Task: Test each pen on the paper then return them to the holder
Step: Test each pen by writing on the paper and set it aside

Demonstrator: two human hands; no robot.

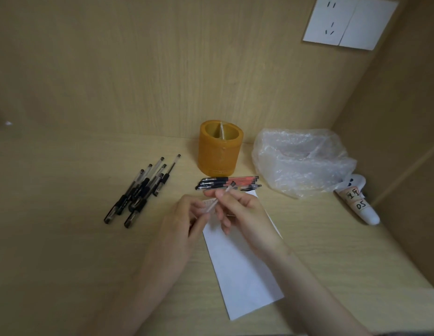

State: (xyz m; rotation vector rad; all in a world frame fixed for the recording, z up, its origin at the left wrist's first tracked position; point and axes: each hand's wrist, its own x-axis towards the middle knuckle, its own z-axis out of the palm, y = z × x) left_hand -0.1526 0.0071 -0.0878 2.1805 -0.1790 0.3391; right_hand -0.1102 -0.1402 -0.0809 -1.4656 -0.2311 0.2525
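1. We see both hands meet on one clear pen (217, 201), held tilted with its dark end pointing up and away.
2. The right hand (242, 214) pinches the barrel between thumb and fingertips, and its other fingers curl loosely beneath.
3. The left hand (181, 223) closes its curled fingers on the pen's lower end.
4. Directly under the grip lies the white paper (242, 267), flat on the wooden desk (65, 238).
5. Just beyond the grip we find a row of red-and-black pens (231, 181), and past them the amber pen holder (219, 154) stands upright.
6. Well to the left of the grip lies a heap of black pens (138, 192); to the right sits crumpled bubble wrap (301, 161).
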